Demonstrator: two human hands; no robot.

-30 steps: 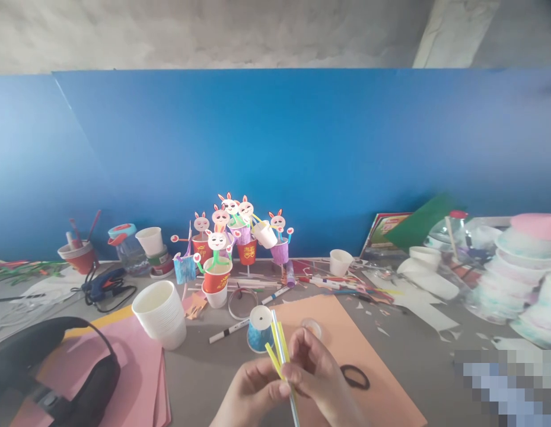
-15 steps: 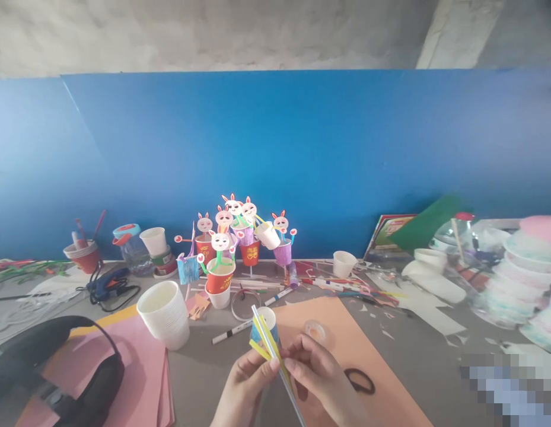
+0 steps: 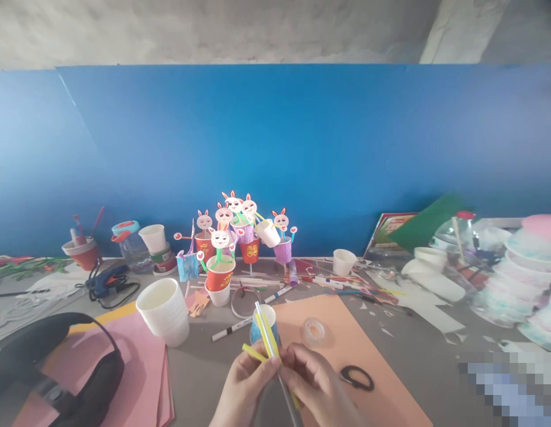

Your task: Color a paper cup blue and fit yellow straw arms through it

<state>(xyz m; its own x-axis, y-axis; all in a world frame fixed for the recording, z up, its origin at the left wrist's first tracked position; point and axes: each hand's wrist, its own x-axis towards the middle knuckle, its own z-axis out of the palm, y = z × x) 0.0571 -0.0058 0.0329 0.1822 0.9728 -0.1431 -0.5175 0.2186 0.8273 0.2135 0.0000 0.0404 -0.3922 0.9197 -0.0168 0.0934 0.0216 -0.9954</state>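
In front of a blue-painted paper cup (image 3: 258,334), my left hand (image 3: 248,379) pinches a thin white straw (image 3: 267,331) together with a yellow strip (image 3: 252,353). The straw slants from upper left to lower right, and more yellow lies along it. My right hand (image 3: 313,379) is closed beside the left, its fingertips pressed on the yellow strip against the straw. Fingers cover the spot where strip and straw meet. Right of my right hand, a black loop handle (image 3: 357,378), like that of scissors, lies on orange paper (image 3: 341,323). A roll of clear tape (image 3: 314,332) is just beyond.
Rabbit-faced cup figures (image 3: 220,267) stand at the back by the blue partition (image 3: 302,136). A stack of white paper cups (image 3: 163,311), a marker (image 3: 231,330), pink paper (image 3: 142,367) and a black headset-like object (image 3: 97,379) are leftward. Bowls (image 3: 502,284) pile up right.
Both hands stay together on the straw. The right fingers have curled in closer to the left hand, and the straw stands slightly steeper.
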